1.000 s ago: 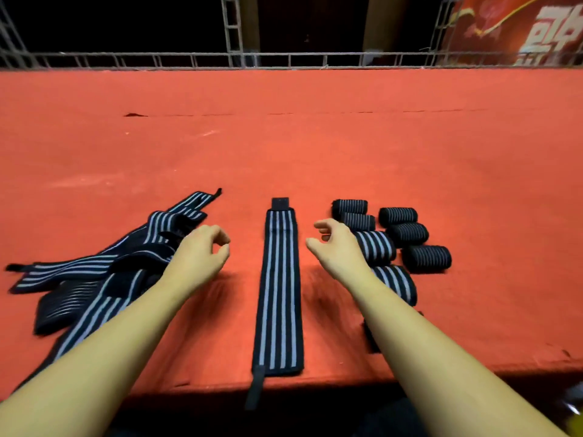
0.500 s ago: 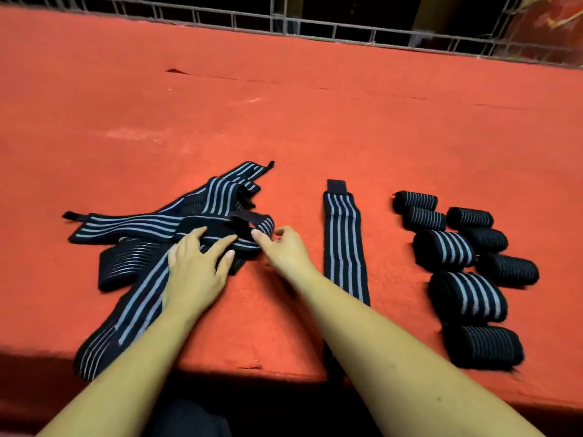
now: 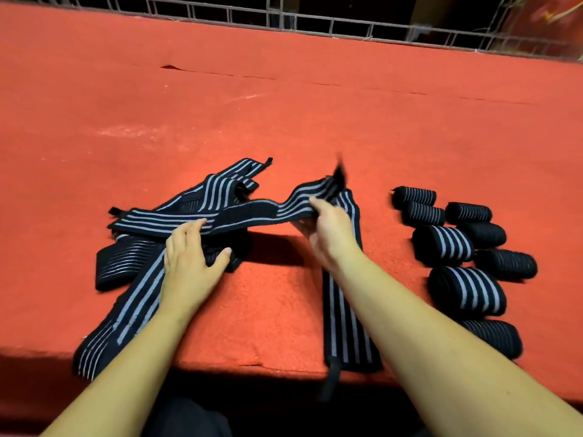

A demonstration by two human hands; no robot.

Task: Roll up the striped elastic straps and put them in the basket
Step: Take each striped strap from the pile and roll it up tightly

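At frame centre the right hand (image 3: 328, 234) pinches one end of a striped strap (image 3: 262, 212), its length running left to the pile (image 3: 129, 263) pressed flat under the spread left hand (image 3: 189, 263).

Carpeted event stage.
Red carpet (image 3: 284, 121) under the left hand (image 3: 189, 263); truss railing (image 3: 315, 23) and red banner (image 3: 549, 17) beyond the right hand (image 3: 331, 234).

1. The far end of the lifted strap (image 3: 284, 209) is blurred; its shape cannot be told.
2. The right hand (image 3: 328, 228) hides most of its own curled fingers where it grips that strap.
3. The right forearm covers the middle of the flat strap (image 3: 345, 329) and one side of the nearest roll (image 3: 497, 339).
4. Under the left hand (image 3: 192, 257), the pile (image 3: 132, 263) overlaps too much to count.
5. Both forearms are cut off at the bottom edge.
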